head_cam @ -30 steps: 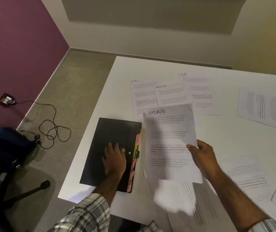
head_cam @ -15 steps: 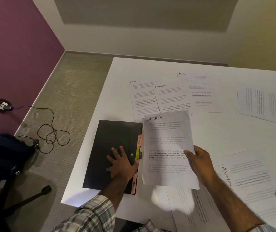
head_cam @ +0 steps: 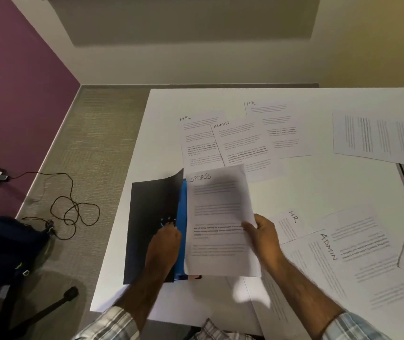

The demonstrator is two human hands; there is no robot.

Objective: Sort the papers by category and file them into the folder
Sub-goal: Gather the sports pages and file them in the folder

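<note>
The right hand (head_cam: 262, 233) pinches the sheet (head_cam: 217, 212) marked SPORTS at its right edge and holds it above the tabletop (head_cam: 318, 192). The folder (head_cam: 147, 261) lies just left of this hand, its long axis parallel to the sheet's, both pointing away from the person. The left hand (head_cam: 164, 244), the nearer one, grips the edge of the black cover (head_cam: 158, 200) and holds it raised, so a blue inside (head_cam: 183, 212) shows beside the sheet. I judge the sheet must slide leftward into this gap.

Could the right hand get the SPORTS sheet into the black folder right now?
Probably yes: the left hand holds the black folder open, and the right hand holds the SPORTS sheet just beside the opening.
</note>
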